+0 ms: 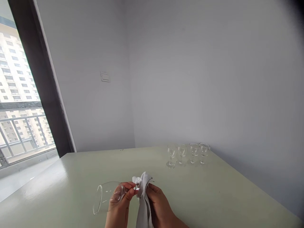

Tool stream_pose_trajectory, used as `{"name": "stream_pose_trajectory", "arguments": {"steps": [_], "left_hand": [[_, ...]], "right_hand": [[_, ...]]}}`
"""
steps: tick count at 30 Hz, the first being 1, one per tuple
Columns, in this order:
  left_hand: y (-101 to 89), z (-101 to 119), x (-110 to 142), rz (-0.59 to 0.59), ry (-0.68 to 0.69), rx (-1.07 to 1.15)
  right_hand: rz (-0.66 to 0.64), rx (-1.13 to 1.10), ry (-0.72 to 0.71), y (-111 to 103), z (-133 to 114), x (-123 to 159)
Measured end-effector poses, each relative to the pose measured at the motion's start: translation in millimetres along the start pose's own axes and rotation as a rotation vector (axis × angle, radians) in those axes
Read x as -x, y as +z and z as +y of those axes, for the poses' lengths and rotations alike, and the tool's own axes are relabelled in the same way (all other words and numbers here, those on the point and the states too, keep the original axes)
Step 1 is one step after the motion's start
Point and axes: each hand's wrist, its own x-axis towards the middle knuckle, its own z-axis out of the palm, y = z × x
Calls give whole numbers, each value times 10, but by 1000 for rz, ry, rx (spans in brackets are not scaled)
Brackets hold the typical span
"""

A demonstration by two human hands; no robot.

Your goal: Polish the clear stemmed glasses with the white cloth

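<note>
Low in the middle of the head view, my left hand (121,198) is closed round the stem end of a clear stemmed glass (108,197). The glass lies sideways in the air, its rim pointing left and its foot to the right. My right hand (158,201) grips a light grey cloth (145,202), folded against the glass's foot. The cloth's loose end hangs down past the bottom of the frame. Part of the foot is hidden by the cloth, and some right-hand fingers are out of sight behind it.
Several clear stemmed glasses (171,155) stand upright in a row towards the back right of the pale green table (99,167). Grey walls (190,79) meet behind the table. A dark-framed window (35,72) is at the left, and a light switch (105,77) is on the wall.
</note>
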Motion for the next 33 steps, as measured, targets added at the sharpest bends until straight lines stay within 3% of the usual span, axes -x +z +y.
{"name": "stream_pose_trajectory", "arguments": {"steps": [5, 8, 12, 16, 27, 30, 33], "left_hand": [[-69, 47, -67, 80, 25, -15], [-56, 18, -61, 111, 32, -53], [48, -121, 46, 80, 51, -107], [119, -248, 123, 82, 168, -152], [-25, -177, 153, -71, 543, -578], [-25, -208, 148, -64, 585, -640], [-69, -259, 74, -36, 542, -673]], "right_hand": [[13, 130, 40, -79, 69, -45], [67, 96, 1, -145, 163, -89], [0, 180, -98, -208, 275, -104], [78, 442, -165, -234, 293, -95], [-33, 449, -70, -152, 191, -21], [-68, 458, -72, -121, 179, -4], [-89, 528, -106, -173, 245, -55]]}}
